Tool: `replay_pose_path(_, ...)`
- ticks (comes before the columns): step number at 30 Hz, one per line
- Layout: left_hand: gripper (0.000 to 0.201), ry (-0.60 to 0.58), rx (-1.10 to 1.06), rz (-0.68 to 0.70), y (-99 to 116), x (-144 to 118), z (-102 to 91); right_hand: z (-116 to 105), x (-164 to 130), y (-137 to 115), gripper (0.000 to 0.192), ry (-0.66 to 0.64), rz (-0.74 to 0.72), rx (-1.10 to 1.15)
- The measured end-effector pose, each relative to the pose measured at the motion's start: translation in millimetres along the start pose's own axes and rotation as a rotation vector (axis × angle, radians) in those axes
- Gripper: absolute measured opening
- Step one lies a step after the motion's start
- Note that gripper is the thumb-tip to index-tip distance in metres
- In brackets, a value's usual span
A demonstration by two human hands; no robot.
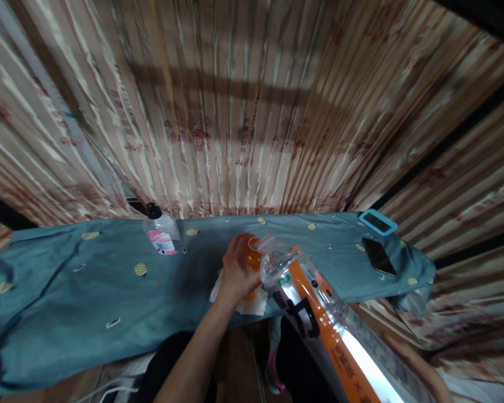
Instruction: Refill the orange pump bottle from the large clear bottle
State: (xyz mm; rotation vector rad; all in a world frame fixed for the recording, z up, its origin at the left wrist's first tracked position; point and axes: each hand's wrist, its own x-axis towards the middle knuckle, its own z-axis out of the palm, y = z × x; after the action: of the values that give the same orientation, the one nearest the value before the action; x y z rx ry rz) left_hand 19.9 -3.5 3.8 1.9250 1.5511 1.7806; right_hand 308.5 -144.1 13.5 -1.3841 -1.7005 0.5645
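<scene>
- Closest is a long, clear plastic bottle with an orange and silver label [319,313]; it leans, thin end pointing up and left, fat end down and right.
- Its thin end is right beside the round, shiny orange pot with a pale ring on top [254,258]. I can't tell if they touch.
- The left hand [237,271] is curled around the pot, above soft white paper [258,305], and is nearer the thin end.
- The right hand [422,364] is by the fat end, mostly hidden; I can't tell how its fingers grip.
</scene>
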Motion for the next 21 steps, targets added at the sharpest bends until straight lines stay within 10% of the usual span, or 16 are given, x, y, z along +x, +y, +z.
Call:
replay_pose_path(12, 0.028, 0.016, -0.004, 0.03, 1, 1, -0.3, -6, 26, 73, 0.048, 0.031, 0.001, 0.058)
replay_pose_path(21, 0.029, 0.007, -0.019, 0.011, 0, 0, -0.5, -12, 9, 8, 0.051, 0.096, -0.076, -0.008)
